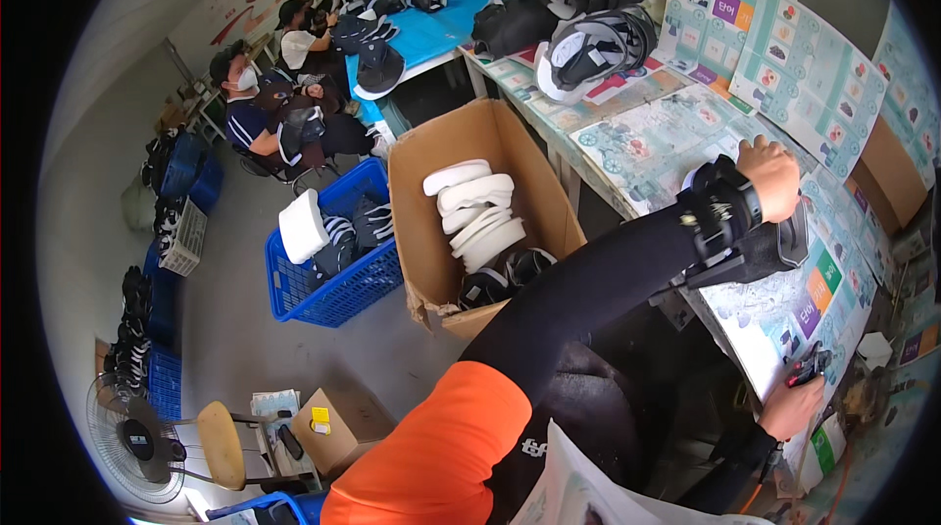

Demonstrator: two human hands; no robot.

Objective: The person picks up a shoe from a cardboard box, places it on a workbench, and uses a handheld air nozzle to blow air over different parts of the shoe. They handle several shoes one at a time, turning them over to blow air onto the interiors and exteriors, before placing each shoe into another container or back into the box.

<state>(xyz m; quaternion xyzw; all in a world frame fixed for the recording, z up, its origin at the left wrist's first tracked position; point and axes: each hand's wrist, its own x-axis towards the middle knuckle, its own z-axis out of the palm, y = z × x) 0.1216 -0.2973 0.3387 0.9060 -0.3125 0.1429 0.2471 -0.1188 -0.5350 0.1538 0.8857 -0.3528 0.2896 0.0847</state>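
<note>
You press your closed left hand (769,177) on the dark flat shoe piece (784,246) on the printed-paper-covered worktable (667,138), your right hand (792,407) gripping a small red-and-black hand tool (809,366) near it; next, I judge, bring tool to piece.

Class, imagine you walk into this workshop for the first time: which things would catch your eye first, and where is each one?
Probably the open cardboard box on the floor at centre, with white soles stacked over dark ones inside. Left of it stands a blue plastic basket of similar pieces. At right, the person's left hand presses a dark piece onto the paper-covered table, while the right hand grips a small black and red tool lower down.
</note>
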